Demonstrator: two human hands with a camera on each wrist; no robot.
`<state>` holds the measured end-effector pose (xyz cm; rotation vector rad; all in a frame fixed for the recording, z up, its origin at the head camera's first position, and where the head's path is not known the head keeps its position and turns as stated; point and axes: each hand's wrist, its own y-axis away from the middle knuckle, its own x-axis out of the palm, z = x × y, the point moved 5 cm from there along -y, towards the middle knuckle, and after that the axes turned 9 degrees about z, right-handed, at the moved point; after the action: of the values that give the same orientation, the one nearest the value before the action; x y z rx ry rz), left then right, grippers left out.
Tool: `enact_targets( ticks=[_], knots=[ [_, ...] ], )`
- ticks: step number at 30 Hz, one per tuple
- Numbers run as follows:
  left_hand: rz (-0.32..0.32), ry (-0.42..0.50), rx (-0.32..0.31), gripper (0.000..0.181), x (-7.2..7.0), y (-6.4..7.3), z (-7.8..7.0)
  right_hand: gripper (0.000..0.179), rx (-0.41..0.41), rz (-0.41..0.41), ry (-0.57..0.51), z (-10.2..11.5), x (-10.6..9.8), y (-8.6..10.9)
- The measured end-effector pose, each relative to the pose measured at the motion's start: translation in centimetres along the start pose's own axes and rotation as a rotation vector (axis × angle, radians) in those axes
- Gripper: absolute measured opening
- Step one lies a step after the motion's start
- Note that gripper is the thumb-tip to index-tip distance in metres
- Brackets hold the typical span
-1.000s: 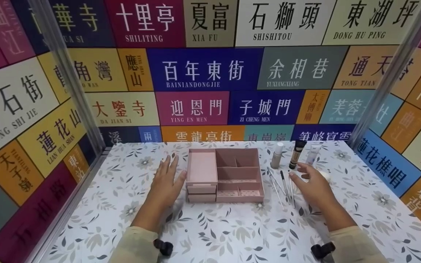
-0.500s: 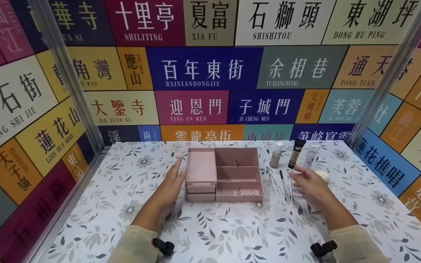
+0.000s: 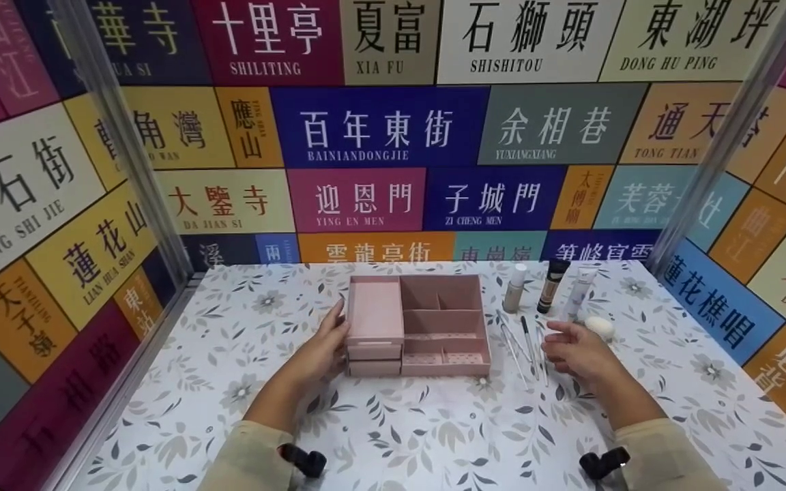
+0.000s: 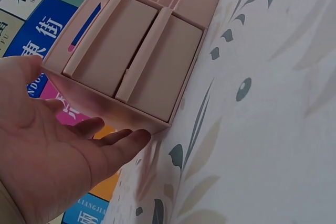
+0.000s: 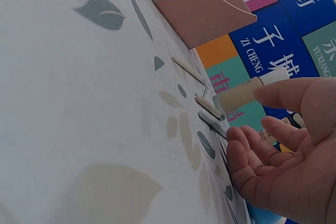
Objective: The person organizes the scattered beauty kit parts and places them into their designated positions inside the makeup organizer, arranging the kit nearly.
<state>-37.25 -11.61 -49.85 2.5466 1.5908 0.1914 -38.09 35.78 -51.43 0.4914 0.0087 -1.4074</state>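
A pink desk organizer (image 3: 374, 310) stands mid-table, with a flat-topped drawer unit on its left and open compartments on its right. Along its left side is my left hand (image 3: 321, 348). The left wrist view shows this palm (image 4: 58, 150) with loosely bent fingers close to the side wall below the two drawers (image 4: 113, 45); contact is hard to tell. My right hand (image 3: 584, 354) hovers beside several thin brushes (image 3: 514, 344), its fingers loosely curled. Nothing shows between the right hand's fingers (image 5: 244, 153) in the right wrist view.
Behind the right hand stand a bottle with a white cap (image 3: 515, 290), a black tube (image 3: 552, 288) and a pale tube (image 3: 580, 290). A white egg-shaped thing (image 3: 600, 328) lies beside them. Sign-covered walls (image 3: 379, 129) enclose the floral tabletop (image 3: 420, 436).
My left hand has turned on edge and drawn in along the organizer's left side. My right hand has lowered slightly toward me, exposing more of the white egg-shaped thing.
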Motion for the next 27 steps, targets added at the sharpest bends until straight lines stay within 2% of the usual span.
enact_targets(
  ticks=[5, 11, 15, 27],
  knots=[
    [-0.001, 0.027, -0.003, 0.065, 0.0, -0.1, 0.3, 0.074, -0.009, -0.004, 0.042, -0.2, -0.2, -0.2],
    [0.002, 0.135, -0.027, 0.064, -0.1, -0.1, 0.7, 0.078, -0.034, -0.003, 0.137, -0.4, -0.1, -0.2],
    [-0.006, 0.177, -0.043, 0.062, -0.3, -0.1, 0.9, 0.081, -0.020, -0.015, 0.187, -0.4, 0.0, -0.3],
    [0.038, 0.171, -0.020, 0.064, -0.4, -0.1, 1.2, 0.084, -0.001, -0.020, 0.261, -0.5, 0.0, -0.3]
  ],
)
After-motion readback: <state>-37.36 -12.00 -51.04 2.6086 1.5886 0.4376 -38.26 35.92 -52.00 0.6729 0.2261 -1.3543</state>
